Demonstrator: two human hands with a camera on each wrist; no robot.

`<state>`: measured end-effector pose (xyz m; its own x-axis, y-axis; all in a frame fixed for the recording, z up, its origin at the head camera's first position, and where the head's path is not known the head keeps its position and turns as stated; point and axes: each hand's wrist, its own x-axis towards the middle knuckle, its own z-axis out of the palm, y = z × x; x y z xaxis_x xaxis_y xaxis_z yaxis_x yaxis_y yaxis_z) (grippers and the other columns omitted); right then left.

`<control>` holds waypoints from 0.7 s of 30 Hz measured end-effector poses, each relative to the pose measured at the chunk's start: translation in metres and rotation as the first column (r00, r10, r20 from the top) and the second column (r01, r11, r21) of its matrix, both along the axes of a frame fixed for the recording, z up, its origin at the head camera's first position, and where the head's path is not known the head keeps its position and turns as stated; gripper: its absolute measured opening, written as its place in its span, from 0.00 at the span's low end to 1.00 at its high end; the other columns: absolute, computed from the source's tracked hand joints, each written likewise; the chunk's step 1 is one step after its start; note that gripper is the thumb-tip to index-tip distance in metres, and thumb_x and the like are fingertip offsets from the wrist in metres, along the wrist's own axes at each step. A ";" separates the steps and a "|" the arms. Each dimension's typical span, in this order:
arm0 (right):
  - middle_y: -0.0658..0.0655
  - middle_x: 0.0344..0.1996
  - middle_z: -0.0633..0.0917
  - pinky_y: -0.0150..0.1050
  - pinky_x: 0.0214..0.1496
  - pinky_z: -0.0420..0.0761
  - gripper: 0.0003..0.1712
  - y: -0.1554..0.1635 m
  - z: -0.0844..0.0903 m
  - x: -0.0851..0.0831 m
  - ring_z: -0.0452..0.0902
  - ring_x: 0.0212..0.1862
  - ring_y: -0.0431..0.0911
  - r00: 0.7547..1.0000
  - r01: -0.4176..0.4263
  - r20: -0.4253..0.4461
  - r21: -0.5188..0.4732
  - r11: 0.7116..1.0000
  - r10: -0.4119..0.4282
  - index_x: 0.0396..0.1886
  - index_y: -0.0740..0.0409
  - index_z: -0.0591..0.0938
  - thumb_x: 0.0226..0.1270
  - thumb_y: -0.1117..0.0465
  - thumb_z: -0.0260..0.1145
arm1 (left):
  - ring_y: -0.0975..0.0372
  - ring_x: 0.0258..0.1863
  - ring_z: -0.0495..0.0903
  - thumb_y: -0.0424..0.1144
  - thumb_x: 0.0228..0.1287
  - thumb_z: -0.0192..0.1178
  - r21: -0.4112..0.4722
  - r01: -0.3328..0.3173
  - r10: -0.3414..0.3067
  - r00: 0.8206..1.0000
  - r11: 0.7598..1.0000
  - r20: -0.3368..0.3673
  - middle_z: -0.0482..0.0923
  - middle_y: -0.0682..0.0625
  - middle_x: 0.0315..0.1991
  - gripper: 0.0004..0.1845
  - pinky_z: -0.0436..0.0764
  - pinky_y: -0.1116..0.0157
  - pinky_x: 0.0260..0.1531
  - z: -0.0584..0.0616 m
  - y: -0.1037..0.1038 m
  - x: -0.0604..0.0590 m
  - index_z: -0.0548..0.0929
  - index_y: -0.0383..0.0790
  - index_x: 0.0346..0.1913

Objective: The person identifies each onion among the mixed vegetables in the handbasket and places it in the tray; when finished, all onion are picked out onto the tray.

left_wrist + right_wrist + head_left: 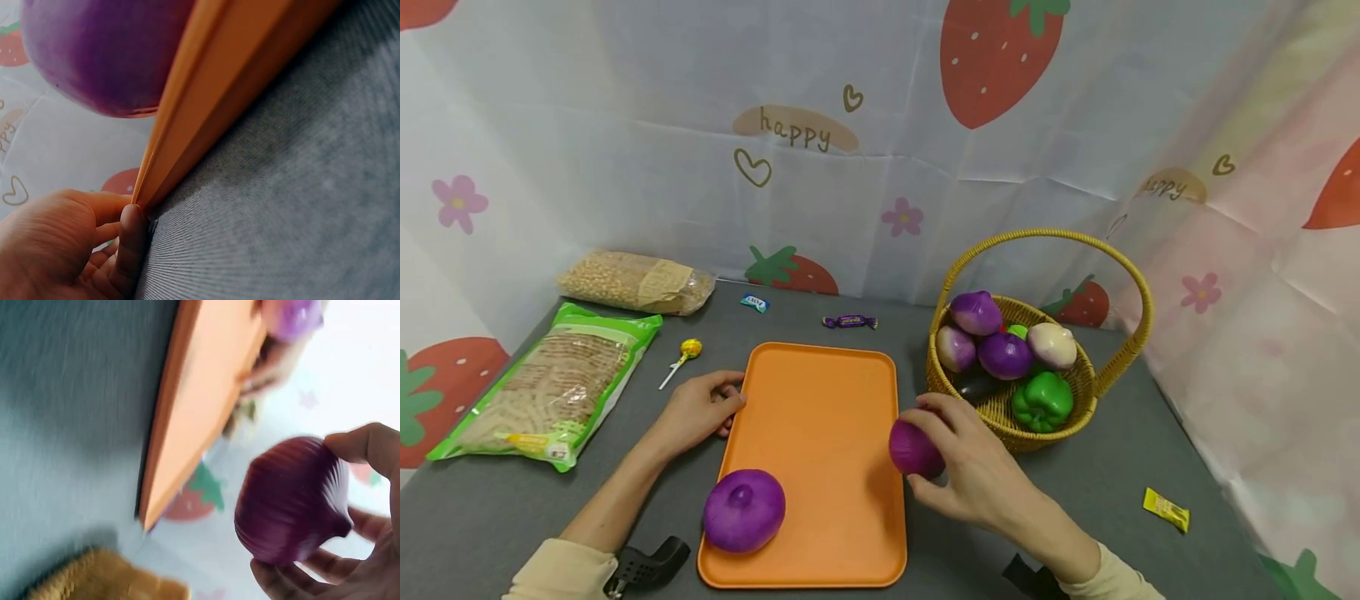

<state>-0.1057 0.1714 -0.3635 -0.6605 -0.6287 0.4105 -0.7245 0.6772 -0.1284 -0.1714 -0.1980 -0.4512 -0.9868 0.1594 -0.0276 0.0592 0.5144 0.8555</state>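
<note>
**One onion on the tray, a second in my hand**

As I judge it, I'm partway through: one purple onion [744, 510] already sits on the orange tray [820, 417], at its near left corner, and I'm carrying a second, darker onion [915, 449] over the tray's right edge. My right hand [981, 475] has its fingers curled around this onion, thumb on one side and fingertips on the other, holding it clear of the surface. My left hand [700, 408] rests on the counter [490, 508] with its fingertips against the tray's left rim, steadying it rather than gripping anything.

What looks left: the wicker basket [1086, 392] just right of the tray holds more purple and pale onions, a green pepper [1042, 402] and something dark underneath, so most of its load has not been moved.

The head view gives the whole layout, including the basket's contents and the two bags [542, 387] at far left. The left wrist view shows what that one cannot: my fingers [131, 244] touching the tray rim [206, 119] right at its edge, with the first onion bulging above. The right wrist view, though blurred, shows the ribbed skin of the held onion [290, 500] and my fingers wrapped beneath it.
</note>
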 end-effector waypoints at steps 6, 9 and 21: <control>0.56 0.56 0.75 0.39 0.54 0.83 0.36 -0.025 -0.019 0.014 0.73 0.55 0.46 0.990 -0.128 0.081 0.123 0.984 0.118 0.61 0.46 0.77 0.48 0.49 0.74 | 0.67 0.20 0.78 0.37 0.69 0.57 -0.002 -0.001 0.001 1.000 1.000 0.004 0.79 0.41 0.37 0.25 0.83 0.69 0.23 0.001 0.000 0.001 0.71 0.28 0.64; 0.54 0.56 0.76 0.38 0.55 0.82 0.37 -0.036 -0.027 0.020 0.73 0.57 0.45 0.980 -0.173 0.129 0.153 0.973 0.153 0.61 0.47 0.75 0.48 0.49 0.73 | 0.67 0.20 0.78 0.37 0.69 0.57 -0.004 -0.002 0.002 1.000 1.000 0.003 0.80 0.41 0.37 0.25 0.83 0.69 0.23 0.001 0.000 0.001 0.71 0.28 0.64; 0.54 0.59 0.79 0.35 0.57 0.81 0.35 -0.053 -0.039 0.026 0.76 0.57 0.43 0.966 -0.254 0.102 0.187 0.949 0.239 0.62 0.49 0.76 0.56 0.42 0.73 | 0.66 0.21 0.78 0.37 0.69 0.57 -0.009 -0.008 0.008 1.000 1.000 0.007 0.80 0.42 0.37 0.24 0.83 0.68 0.23 -0.002 -0.001 -0.001 0.72 0.29 0.64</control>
<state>-0.0802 0.1181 -0.4029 -0.4995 -0.8388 0.2165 -0.8651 0.4963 -0.0729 -0.1721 -0.1986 -0.4535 -0.9879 0.1510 -0.0361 0.0488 0.5227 0.8511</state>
